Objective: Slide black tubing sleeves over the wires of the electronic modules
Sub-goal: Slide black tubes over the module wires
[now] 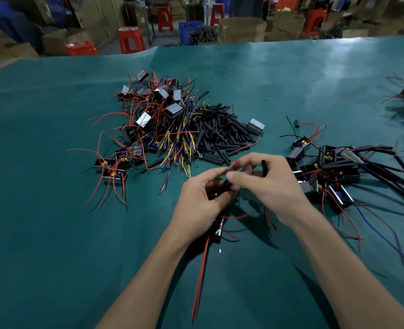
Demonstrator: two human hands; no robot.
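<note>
Left hand (197, 203) grip holds a black module (217, 230) trailing red wires; right hand (267, 184) grip pinches a matte black sleeve (264, 167).

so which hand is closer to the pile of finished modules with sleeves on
Right. The right hand is just beside the sleeved modules on the table's right side; the left hand is farther off, on the right hand's other side.

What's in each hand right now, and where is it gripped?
Left hand grips a module's wire bundle near the module. Right hand pinches a black sleeve at its lower end.
</note>
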